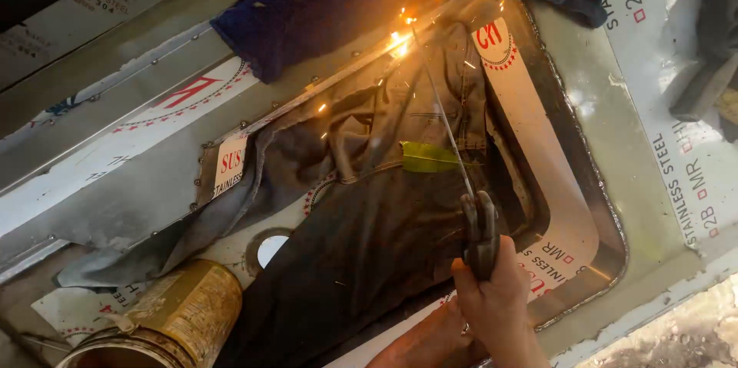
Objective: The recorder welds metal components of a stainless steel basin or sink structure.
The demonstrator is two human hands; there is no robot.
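A: Sparks (pixel 400 41) sat at the top centre of the frame, right where the tip of the thin rod (pixel 446 126) met the edge of the steel sink (pixel 592 184). Which hand had the rod?

B: The right hand (pixel 500 291), low and right of centre, was clenched around the dark holder (pixel 480 230), and the holder's clamp gripped the rod's lower end. The rod ran up and to the left from there to the glow.

A: And the left hand (pixel 430 341)?

B: It lay at the bottom edge, just beside the right wrist, resting flat on the sheet. Whether it grasped anything I could not tell; only part of it showed.

A: What lay inside the sink?

B: A dark grey cloth (pixel 361 207) covered most of the basin, with a round drain hole (pixel 270 249) showing to its left. A blue cloth (pixel 307 7) was bunched at the upper middle, above the sink's rim.

A: Anything else close by?

B: A rusty yellow can (pixel 184 314) stood in the lower left corner, and steel sheets (pixel 661 145) with a printed film lay around the sink on the right
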